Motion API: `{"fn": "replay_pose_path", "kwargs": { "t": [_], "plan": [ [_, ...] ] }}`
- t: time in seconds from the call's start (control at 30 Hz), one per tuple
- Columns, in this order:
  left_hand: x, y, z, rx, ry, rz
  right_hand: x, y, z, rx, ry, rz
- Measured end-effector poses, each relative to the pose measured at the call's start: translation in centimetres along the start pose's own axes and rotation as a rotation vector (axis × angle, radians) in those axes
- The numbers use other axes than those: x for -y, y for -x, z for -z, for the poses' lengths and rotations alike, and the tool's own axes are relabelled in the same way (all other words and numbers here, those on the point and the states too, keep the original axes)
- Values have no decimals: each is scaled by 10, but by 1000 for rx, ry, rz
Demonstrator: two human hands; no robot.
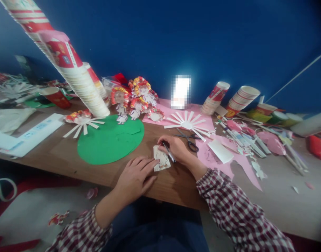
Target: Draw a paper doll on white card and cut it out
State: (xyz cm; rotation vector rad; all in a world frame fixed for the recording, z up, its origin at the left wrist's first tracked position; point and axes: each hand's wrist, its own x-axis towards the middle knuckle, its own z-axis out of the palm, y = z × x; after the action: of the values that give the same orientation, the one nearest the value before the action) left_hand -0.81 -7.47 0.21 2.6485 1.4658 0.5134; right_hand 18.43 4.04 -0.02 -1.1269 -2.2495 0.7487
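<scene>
At the bottom centre of the frame, your left hand [134, 175] lies palm down with the fingers loosely extended, gripping nothing, its fingertips at the left edge of the small drawn-on paper [164, 161]. Your right hand [177, 148] is closed around the pen [170, 153], over the paper's right side; whether the tip touches, you cannot tell from here. The paper lies flat on the desk [149, 134], near its front edge, just right of centre. For clean lines, press lightly with the left fingertips, keep them off the fresh marks, and make short, steady strokes.

Just beyond your right wrist, the black scissors [189, 141] lie close enough to catch your knuckles, so mind them on wide movements. To the right are the cut pink paper [239, 164] and a white piece [220, 150]; left of centre is the green sheet [107, 143]. Farther back, the white strip fan [186, 125] overlaps the pink paper, the red-ringed paper figures [120, 98] cluster at upper centre-left, and the tall cup stack [89, 91] leans at upper left, best not bumped. Behind it all stands the blue wall [149, 35]
</scene>
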Motion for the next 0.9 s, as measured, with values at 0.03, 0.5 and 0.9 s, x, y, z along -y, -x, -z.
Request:
{"fn": "replay_pose_path", "kwargs": {
  "t": [0.03,0.5,0.9],
  "plan": [
    [0,0,0,5,-2,7,0,0,0,0,0,2],
    [-1,0,0,43,1,57,0,0,0,-8,15,19],
    [-2,-5,6,105,15,51,0,0,0,-6,12,18]
  ]
}}
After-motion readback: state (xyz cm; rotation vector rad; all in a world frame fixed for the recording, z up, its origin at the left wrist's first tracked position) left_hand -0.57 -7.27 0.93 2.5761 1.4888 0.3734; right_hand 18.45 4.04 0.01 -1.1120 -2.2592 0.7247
